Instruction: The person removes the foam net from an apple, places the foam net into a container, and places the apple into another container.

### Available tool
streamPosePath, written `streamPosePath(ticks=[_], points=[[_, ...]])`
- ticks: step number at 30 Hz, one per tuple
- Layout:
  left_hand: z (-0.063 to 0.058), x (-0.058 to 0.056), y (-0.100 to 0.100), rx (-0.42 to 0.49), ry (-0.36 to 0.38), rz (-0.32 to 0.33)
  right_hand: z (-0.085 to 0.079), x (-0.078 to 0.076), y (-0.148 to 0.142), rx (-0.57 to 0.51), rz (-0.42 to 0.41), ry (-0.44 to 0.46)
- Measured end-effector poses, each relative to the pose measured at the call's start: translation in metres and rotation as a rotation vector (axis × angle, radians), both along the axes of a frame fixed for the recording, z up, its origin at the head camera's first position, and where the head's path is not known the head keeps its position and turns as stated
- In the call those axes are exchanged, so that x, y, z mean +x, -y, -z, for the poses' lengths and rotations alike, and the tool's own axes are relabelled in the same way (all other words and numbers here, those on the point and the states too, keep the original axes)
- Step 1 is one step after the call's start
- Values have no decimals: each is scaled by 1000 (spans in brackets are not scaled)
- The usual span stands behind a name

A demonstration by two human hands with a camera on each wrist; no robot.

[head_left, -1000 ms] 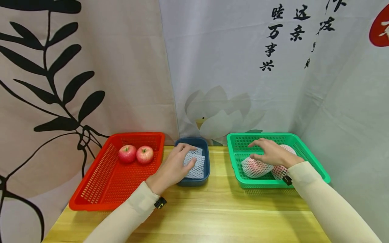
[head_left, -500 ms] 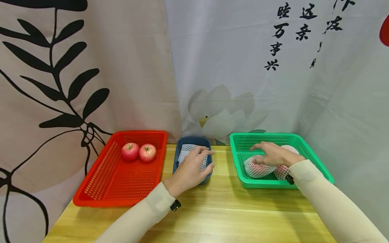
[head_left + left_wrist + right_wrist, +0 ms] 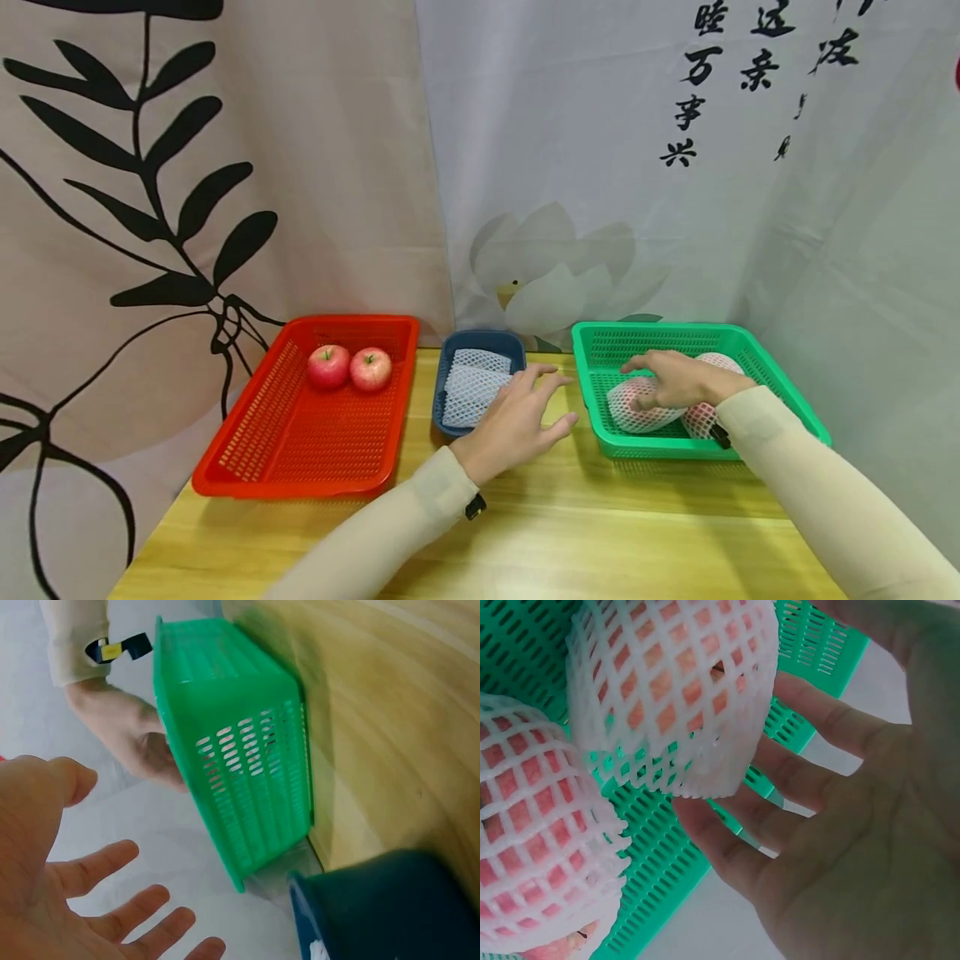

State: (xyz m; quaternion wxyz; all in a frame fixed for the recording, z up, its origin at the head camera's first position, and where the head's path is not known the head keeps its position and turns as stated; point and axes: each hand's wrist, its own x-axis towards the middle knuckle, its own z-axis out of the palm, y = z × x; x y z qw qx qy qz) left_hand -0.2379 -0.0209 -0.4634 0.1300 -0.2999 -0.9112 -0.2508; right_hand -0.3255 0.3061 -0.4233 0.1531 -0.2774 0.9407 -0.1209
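Bright head view — soft shadows

Wooden table (image 3: 585, 533), pale cloth backdrop (image 3: 345, 167), 1 black leafy branch print (image 3: 183, 133) at left, 1 faded flower print (image 3: 558, 267), black characters (image 3: 702, 65)

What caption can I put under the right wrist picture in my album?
A right hand beside two white-netted apples in a green basket.

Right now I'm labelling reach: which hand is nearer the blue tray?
Left. The left hand is beside the blue tray, by its near right corner; the right hand is farther off, at the green basket.
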Motion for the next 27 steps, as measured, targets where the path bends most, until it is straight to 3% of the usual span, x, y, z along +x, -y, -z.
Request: streamPosePath(ticks=[6,17,27], points=[[6,-4,-17,-47,-15,5,-2,1,1,14,-3,45],[19,-9,-44,-133,55,15,2,1,3,37,-24,51],[32,-14,-60,-137,144,3,5,-2,6,97,-52,41]])
